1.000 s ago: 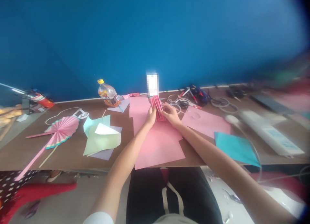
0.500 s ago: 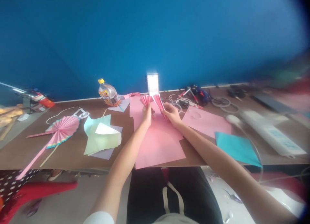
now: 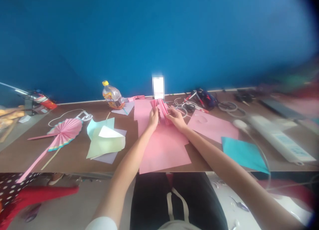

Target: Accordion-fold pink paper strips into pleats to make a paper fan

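Between my hands is a strip of pleated pink paper [image 3: 163, 108], its folds standing upright above the table. My left hand [image 3: 154, 117] is closed on the narrow left bunch of pleats. On the other side, my right hand [image 3: 175, 117] pinches the wider right bunch between thumb and fingers. The lower ends of the pleats are partly hidden by my fingers. Flat pink sheets [image 3: 163, 153] lie on the table beneath both hands.
A finished-looking pink paper fan [image 3: 66, 132] and a pile of pale coloured paper [image 3: 106, 145] lie left. A plastic bottle [image 3: 112, 96] leans near the wall. To the right are a teal sheet [image 3: 244, 153], cables [image 3: 228, 106] and a white power strip [image 3: 281, 138].
My hands have drawn slightly closer together. The pleats, fanned out at the left before, are now pressed into narrower, more upright bunches.
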`<state>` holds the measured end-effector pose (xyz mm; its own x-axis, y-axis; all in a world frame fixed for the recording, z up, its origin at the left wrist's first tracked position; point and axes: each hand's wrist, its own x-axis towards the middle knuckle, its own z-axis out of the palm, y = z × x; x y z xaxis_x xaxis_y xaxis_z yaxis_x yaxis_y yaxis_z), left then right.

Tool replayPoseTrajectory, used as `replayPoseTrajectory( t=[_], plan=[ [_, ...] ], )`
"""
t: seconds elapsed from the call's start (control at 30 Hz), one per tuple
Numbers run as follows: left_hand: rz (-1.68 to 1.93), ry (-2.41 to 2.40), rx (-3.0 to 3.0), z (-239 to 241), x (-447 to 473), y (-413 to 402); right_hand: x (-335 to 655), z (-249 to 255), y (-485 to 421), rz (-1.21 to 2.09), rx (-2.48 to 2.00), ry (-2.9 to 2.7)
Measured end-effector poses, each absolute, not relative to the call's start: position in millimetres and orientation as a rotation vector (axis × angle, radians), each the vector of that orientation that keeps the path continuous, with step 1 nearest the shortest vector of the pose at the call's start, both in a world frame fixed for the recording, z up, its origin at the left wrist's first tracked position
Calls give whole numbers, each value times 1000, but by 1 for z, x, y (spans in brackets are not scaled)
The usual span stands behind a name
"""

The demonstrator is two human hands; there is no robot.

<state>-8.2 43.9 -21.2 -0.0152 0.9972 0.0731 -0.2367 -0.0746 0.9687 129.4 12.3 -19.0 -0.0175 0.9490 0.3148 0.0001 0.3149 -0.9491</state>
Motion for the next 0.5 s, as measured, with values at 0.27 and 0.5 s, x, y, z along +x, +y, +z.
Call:
replayPoseTrajectory(
  t=[0.27, 0.5],
  plan=[
    [1307, 995, 1274, -15, -4, 33, 126, -16, 7, 833, -943, -1558],
    [1324, 915, 1187, -13, 0, 31, 125, -13, 3, 826, -961, -1552]
  ],
)
